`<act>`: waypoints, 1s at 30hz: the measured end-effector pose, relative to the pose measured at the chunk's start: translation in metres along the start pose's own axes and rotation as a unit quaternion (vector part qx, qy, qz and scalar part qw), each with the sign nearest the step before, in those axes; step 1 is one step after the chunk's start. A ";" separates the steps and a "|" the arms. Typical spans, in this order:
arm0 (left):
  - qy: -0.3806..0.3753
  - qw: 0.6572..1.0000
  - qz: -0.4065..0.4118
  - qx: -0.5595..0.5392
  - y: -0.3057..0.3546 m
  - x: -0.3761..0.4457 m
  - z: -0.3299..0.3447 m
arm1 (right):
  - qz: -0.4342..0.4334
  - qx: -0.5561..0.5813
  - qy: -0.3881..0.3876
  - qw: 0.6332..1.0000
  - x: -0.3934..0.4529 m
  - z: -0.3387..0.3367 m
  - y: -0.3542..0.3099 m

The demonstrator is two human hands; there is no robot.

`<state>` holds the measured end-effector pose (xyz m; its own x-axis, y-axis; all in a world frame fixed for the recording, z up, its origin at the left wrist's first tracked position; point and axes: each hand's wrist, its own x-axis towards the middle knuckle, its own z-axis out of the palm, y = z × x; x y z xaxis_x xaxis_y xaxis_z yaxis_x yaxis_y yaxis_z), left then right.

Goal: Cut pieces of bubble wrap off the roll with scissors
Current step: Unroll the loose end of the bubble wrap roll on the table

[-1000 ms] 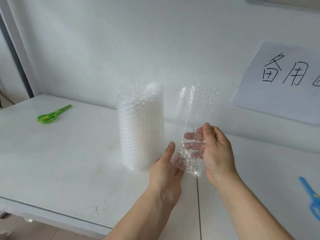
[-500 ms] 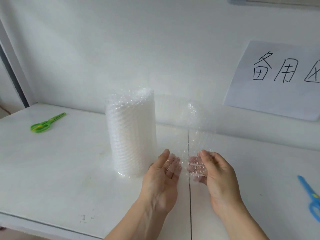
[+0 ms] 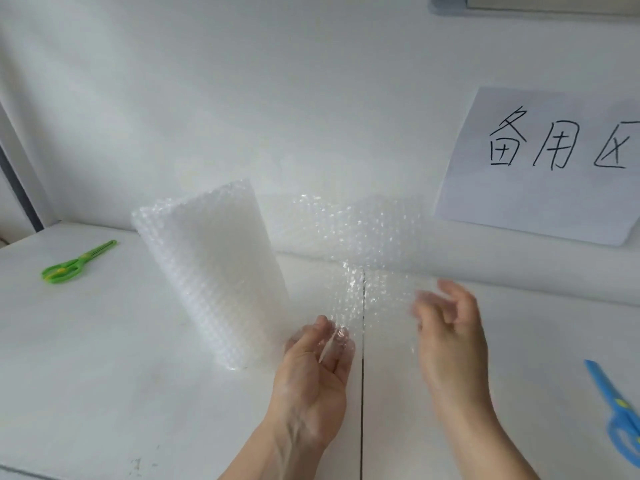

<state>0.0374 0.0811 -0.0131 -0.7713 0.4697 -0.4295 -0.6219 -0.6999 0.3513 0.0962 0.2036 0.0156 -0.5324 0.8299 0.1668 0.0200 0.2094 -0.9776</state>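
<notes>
The left hand (image 3: 313, 372) had the bottom edge of the loose sheet (image 3: 360, 258) of bubble wrap between its thumb and its bent fingers. It looked like a soft pinch, not a hard squeeze. The right hand (image 3: 450, 334) was at the far side of the same sheet. It was blurry, with its fingers loosely bent, and I could not tell if it really held the wrap or only touched it.

The sheet ran between the two hands and went back to the roll (image 3: 211, 271). It was see-through, so the dark crack in the table (image 3: 104, 358) showed through it. The roll stood on the table just beside the left hand. It was tipped over to one side, not straight up.

The wrap was not cut yet. No hand had scissors. So this looked like the pulling-out step, getting enough wrap off the roll for one piece.

The blue scissors (image 3: 620, 414) lay on the table near the right hand. The green scissors (image 3: 74, 263) lay far off on the left, well away from both hands. A paper sign (image 3: 540, 174) with black writing hung on the wall.

Next, I think one hand needs to keep the sheet flat and tight while the other hand lets go and picks up scissors. The blue ones look closer. The leaning roll might fall over if the sheet gets pulled more.
</notes>
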 end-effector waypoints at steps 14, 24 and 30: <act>0.001 1.000 -0.003 -0.003 0.002 -0.009 0.002 | -0.518 -0.366 0.048 0.772 0.019 0.046 -0.087; -0.019 0.999 -0.016 -0.037 0.010 -0.009 -0.005 | -0.410 -0.310 -0.022 0.858 0.054 0.043 -0.086; -0.008 0.999 -0.013 -0.039 0.009 -0.005 -0.007 | -0.370 -0.310 -0.017 0.876 0.064 0.032 -0.084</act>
<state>0.0369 0.0688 -0.0136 -0.7579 0.4959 -0.4239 -0.6292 -0.7272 0.2744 0.0331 0.2225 0.1040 -0.6186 0.3349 0.7107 0.1097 0.9325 -0.3440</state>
